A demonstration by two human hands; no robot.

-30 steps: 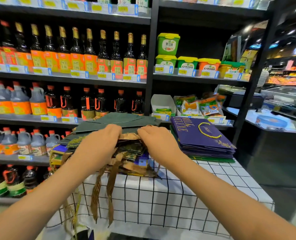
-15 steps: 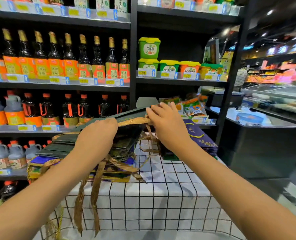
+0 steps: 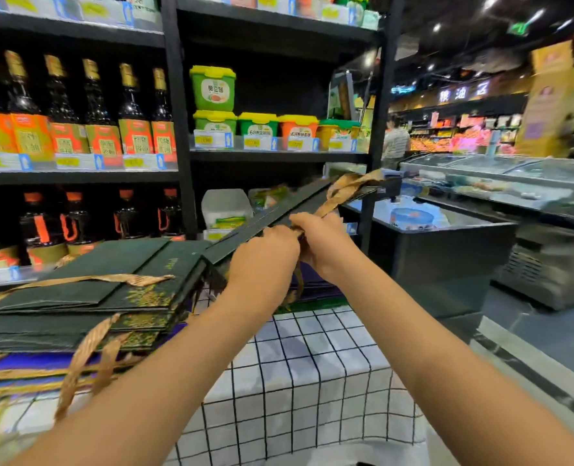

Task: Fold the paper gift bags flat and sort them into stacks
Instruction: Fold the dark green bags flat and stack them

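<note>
Holding a flat dark green gift bag tilted up above the counter, I have both grips curled around its near edge. My left hand clamps the bag's side, and my right hand pinches it where the gold ribbon handle rises. To the left, a stack of green bags lies flat on purple bags. Beneath my right wrist, a second purple stack rests on the checked cloth.
</note>
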